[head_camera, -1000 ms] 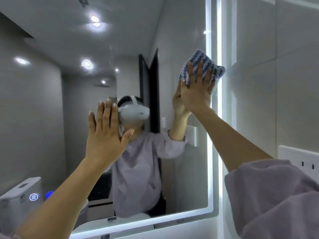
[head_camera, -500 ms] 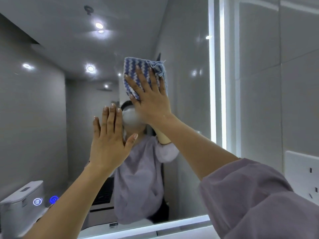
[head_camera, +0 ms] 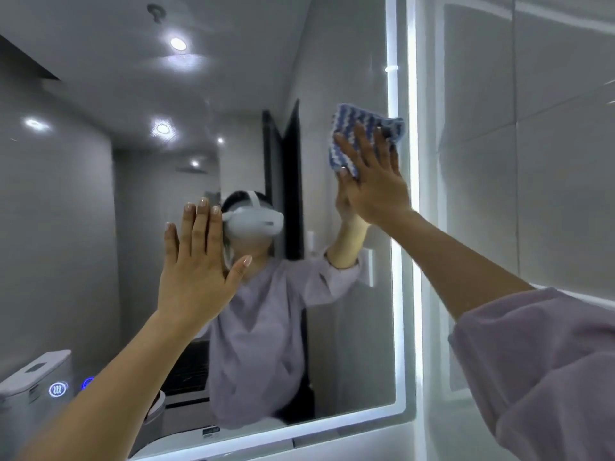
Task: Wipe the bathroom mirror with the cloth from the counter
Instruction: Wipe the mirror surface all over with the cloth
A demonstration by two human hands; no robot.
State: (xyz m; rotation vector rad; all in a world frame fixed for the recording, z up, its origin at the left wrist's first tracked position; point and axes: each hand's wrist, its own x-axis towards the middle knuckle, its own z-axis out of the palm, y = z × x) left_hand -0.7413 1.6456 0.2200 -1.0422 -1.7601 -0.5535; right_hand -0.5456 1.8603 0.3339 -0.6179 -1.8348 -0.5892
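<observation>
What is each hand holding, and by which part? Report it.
The right hand presses the blue-and-white cloth flat against the mirror, straight fingers spread across its lower half, not gripping. The left hand holds nothing.

Bare mirror (head_camera: 316, 61) left of cloth (head_camera: 356, 128), lit frame edge (head_camera: 412, 94) just right

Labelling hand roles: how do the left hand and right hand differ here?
The right hand presses the cloth against the mirror; the left hand holds nothing. The right hand is higher, by the lit right edge; the left hand is lower, nearer the middle. Both are flat, fingers straight.
</observation>
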